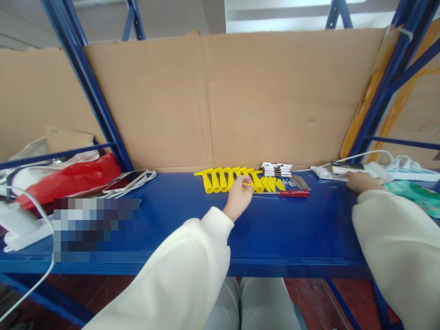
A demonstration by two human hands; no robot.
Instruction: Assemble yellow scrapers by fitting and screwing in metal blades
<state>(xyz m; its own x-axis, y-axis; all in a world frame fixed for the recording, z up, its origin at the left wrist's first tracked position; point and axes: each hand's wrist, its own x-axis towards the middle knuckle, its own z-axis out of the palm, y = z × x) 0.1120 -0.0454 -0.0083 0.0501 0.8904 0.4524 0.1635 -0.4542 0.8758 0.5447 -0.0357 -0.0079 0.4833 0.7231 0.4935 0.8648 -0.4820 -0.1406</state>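
Note:
My left hand is over the row of yellow T-shaped plastic pieces, with its fingers curled together. Whatever is between those fingers, if anything, is too small to make out. Right of the row lie several small yellow wedge-shaped pieces. In front of them lies a screwdriver with a red see-through handle, its shaft pointing toward my left hand. At the far right, my right hand reaches to a black-and-white packet. Its fingers are partly hidden, so their grip is unclear.
Behind the wedges stand stacked small white packets, near a dark printed packet. A white power strip and green plastic packaging lie right. A phone-like device with white cable and a red bag lie left. Cardboard walls the back.

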